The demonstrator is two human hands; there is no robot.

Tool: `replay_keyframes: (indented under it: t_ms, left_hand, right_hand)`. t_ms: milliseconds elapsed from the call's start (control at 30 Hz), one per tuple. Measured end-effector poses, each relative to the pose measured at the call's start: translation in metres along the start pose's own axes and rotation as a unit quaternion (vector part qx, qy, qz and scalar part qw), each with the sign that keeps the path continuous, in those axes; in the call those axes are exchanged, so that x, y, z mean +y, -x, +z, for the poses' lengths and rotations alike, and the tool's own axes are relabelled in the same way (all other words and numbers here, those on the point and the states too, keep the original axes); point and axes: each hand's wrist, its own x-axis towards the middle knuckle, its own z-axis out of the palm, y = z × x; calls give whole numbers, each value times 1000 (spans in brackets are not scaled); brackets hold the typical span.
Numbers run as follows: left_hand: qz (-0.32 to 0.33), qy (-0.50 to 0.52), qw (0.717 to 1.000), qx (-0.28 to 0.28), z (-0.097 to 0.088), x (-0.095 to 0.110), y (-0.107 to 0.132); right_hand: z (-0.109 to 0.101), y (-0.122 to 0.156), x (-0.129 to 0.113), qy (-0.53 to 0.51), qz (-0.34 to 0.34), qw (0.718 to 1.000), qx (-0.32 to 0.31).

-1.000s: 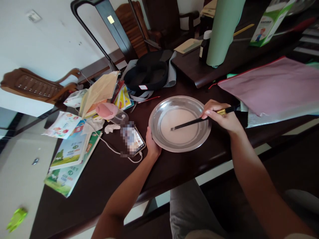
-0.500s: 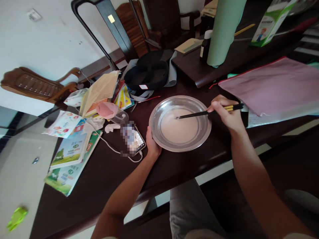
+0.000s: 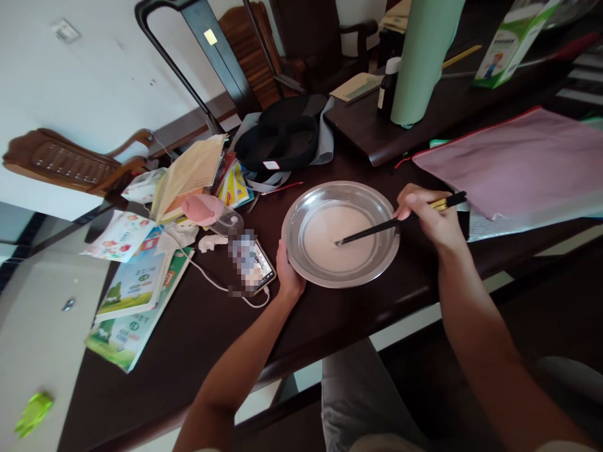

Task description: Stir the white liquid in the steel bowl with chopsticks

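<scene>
A round metal dish holding a pale whitish liquid sits on the dark wooden table. My left hand grips the dish's near left rim. My right hand is closed on a pair of black chopsticks at the dish's right side. The chopstick tips dip into the liquid near the middle of the dish.
A phone on a white cable lies just left of the dish. Books, a pink object and a black bag crowd the left and back. A pink folder and a green roll stand to the right.
The chopstick tips have swept round in the liquid, from the lower left to the upper middle and back toward the centre. My left hand stays on the rim.
</scene>
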Motion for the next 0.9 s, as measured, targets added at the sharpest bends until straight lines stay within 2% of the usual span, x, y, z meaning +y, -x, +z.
replay_keyframes:
  t_ms: [67, 133, 267, 300, 467, 500, 567, 633, 667, 767, 833, 900]
  left_hand:
    - [4, 0, 1000, 8, 1, 0, 0]
    - [6, 0, 1000, 13, 2, 1, 1]
    - [0, 4, 1000, 13, 4, 1, 2]
    - [-1, 3, 1000, 12, 4, 1, 2]
    - [3, -4, 1000, 4, 2, 1, 1]
    - [3, -5, 1000, 2, 2, 1, 2]
    - [2, -7, 1000, -5, 3, 1, 2]
    - [1, -7, 1000, -8, 3, 2, 3]
    - [2, -7, 1000, -6, 4, 2, 3]
    - [5, -6, 1000, 6, 4, 2, 3]
    - [5, -6, 1000, 10, 4, 2, 3]
    - [4, -8, 1000, 8, 4, 2, 3]
  right_hand:
    - [1, 0, -1, 10, 3, 998, -63]
    - [1, 0, -1, 34, 0, 997, -76]
    - [-1, 0, 3, 37, -7, 998, 45]
    - [-1, 0, 3, 25, -6, 998, 54]
    - [2, -1, -4, 20, 8, 997, -67]
    - [2, -1, -4, 35, 5, 997, -63]
    - [1, -1, -2, 56, -2, 998, -11]
    - [0, -1, 1, 48, -5, 998, 42]
    - [-1, 0, 1, 34, -5, 998, 49]
    - [-1, 1, 0, -1, 2, 1000, -23]
    - [0, 0, -2, 12, 2, 998, -66]
    - [1, 0, -1, 41, -3, 998, -43]
